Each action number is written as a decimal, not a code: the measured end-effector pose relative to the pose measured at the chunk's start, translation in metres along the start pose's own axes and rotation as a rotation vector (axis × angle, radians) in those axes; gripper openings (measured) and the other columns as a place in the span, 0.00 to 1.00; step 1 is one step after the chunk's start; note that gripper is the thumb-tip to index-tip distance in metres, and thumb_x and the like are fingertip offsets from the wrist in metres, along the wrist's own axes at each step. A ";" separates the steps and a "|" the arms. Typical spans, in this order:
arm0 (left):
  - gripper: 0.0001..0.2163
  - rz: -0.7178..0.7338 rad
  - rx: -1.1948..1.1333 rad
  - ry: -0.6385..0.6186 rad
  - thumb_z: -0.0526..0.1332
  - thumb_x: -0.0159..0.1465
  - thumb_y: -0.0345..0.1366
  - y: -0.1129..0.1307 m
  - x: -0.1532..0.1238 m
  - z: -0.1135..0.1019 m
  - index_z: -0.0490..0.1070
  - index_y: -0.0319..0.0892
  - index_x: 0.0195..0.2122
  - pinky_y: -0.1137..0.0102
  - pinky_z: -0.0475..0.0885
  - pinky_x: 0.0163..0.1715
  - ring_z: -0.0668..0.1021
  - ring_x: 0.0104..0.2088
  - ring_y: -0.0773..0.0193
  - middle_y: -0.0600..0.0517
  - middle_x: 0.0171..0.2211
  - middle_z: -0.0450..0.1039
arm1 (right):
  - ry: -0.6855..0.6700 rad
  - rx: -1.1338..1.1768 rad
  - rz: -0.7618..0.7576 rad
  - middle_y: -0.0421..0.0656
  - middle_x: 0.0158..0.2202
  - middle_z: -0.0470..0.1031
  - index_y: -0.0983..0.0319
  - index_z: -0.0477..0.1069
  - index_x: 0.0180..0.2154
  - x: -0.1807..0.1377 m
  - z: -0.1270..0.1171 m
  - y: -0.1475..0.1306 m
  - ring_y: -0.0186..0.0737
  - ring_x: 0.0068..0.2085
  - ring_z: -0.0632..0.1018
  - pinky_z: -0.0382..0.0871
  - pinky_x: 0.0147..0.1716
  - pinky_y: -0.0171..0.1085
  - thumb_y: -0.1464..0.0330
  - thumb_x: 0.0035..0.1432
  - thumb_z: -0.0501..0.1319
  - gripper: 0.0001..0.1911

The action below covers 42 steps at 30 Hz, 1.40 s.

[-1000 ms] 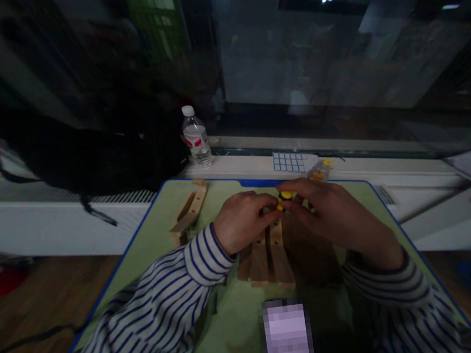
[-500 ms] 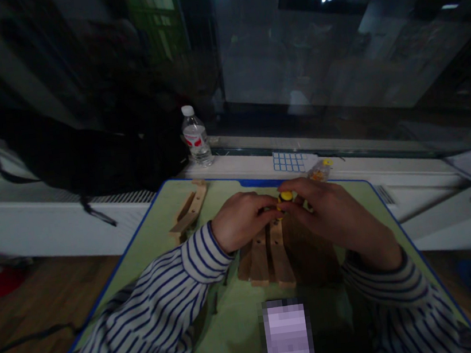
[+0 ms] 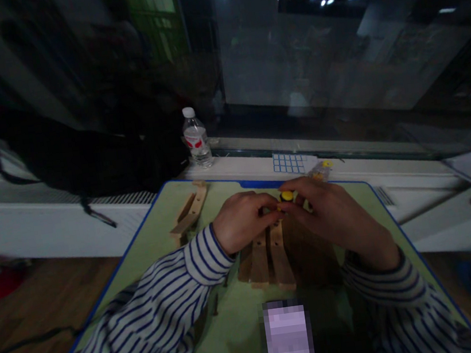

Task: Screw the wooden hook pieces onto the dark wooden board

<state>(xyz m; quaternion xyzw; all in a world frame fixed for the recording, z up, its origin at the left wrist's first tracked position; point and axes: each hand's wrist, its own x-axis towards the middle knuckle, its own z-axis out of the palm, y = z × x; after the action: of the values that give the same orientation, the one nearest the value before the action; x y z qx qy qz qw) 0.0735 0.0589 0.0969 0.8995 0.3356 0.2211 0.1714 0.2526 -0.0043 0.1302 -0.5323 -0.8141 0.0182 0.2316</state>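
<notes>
My right hand (image 3: pixel 333 213) grips a short yellow-and-black tool (image 3: pixel 287 196) that looks like a stubby screwdriver, its rounded yellow top showing between thumb and fingers. Close against it, the fingertips of my left hand (image 3: pixel 247 218) are pinched together at the tool's lower end; what lies between them is hidden. Beneath both hands are wooden pieces with drilled holes, among them a left strip (image 3: pixel 259 263) and a right strip (image 3: pixel 281 257), lying over a darker wooden board (image 3: pixel 313 256). The tool's tip is out of sight.
More wooden parts (image 3: pixel 190 211) lie on the green table (image 3: pixel 235 338) at the back left. Dark screws (image 3: pixel 215 305) rest near my left sleeve. A water bottle (image 3: pixel 197 141), a blue-gridded sheet (image 3: pixel 288 162) and a small clear bag (image 3: pixel 318 171) sit on the sill. A blurred-out phone-like shape (image 3: pixel 288 340) is in front.
Both hands stay in nearly the same place around the yellow-and-black tool. The tool's yellow top appears slightly turned or shifted in my right fingers. The view has moved slightly.
</notes>
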 end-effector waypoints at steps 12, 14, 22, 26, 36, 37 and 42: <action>0.10 0.004 0.028 -0.029 0.60 0.61 0.43 0.000 -0.002 0.000 0.76 0.46 0.38 0.71 0.68 0.33 0.78 0.33 0.63 0.53 0.33 0.79 | -0.004 0.053 -0.063 0.45 0.49 0.75 0.60 0.66 0.52 -0.001 -0.001 0.001 0.42 0.48 0.76 0.69 0.46 0.43 0.68 0.62 0.53 0.16; 0.10 0.003 0.028 -0.042 0.60 0.61 0.43 0.000 -0.002 0.000 0.76 0.47 0.38 0.71 0.68 0.34 0.78 0.34 0.63 0.53 0.34 0.79 | -0.013 0.058 -0.055 0.45 0.48 0.75 0.60 0.67 0.51 -0.001 -0.001 -0.001 0.41 0.48 0.76 0.69 0.46 0.42 0.68 0.62 0.52 0.16; 0.08 0.024 0.030 -0.050 0.59 0.62 0.41 -0.001 0.000 0.000 0.76 0.45 0.36 0.72 0.68 0.32 0.78 0.33 0.63 0.53 0.32 0.78 | -0.027 0.033 -0.033 0.47 0.47 0.75 0.60 0.67 0.50 -0.002 -0.001 -0.001 0.44 0.46 0.76 0.70 0.44 0.44 0.65 0.63 0.52 0.15; 0.08 0.068 0.028 -0.073 0.58 0.63 0.40 -0.003 0.000 0.001 0.75 0.45 0.37 0.71 0.68 0.33 0.78 0.34 0.63 0.52 0.33 0.78 | -0.025 0.019 -0.018 0.46 0.45 0.76 0.60 0.67 0.48 -0.002 -0.001 -0.001 0.44 0.44 0.77 0.70 0.41 0.43 0.64 0.63 0.53 0.13; 0.09 0.104 0.030 -0.093 0.56 0.65 0.39 -0.004 -0.001 0.001 0.75 0.45 0.39 0.72 0.67 0.33 0.78 0.34 0.63 0.52 0.33 0.78 | 0.002 0.021 -0.033 0.43 0.38 0.76 0.61 0.67 0.45 0.000 0.000 0.000 0.38 0.34 0.76 0.67 0.32 0.37 0.62 0.63 0.54 0.12; 0.09 0.100 0.030 -0.089 0.57 0.64 0.39 -0.004 -0.001 0.000 0.75 0.45 0.39 0.72 0.67 0.33 0.78 0.34 0.63 0.53 0.33 0.78 | 0.002 0.025 -0.032 0.43 0.38 0.76 0.61 0.67 0.45 0.000 0.000 0.000 0.38 0.33 0.76 0.67 0.32 0.37 0.62 0.63 0.53 0.12; 0.09 0.041 0.002 -0.053 0.60 0.62 0.41 -0.001 0.000 -0.005 0.76 0.45 0.38 0.72 0.67 0.31 0.78 0.32 0.64 0.53 0.32 0.79 | -0.001 0.037 -0.028 0.44 0.38 0.76 0.61 0.67 0.45 0.000 0.000 -0.001 0.38 0.34 0.76 0.67 0.33 0.37 0.63 0.62 0.54 0.12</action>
<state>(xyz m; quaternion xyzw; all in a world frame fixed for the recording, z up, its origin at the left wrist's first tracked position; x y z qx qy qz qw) 0.0702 0.0600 0.1006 0.9119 0.3126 0.2002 0.1749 0.2516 -0.0042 0.1302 -0.5164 -0.8211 0.0303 0.2414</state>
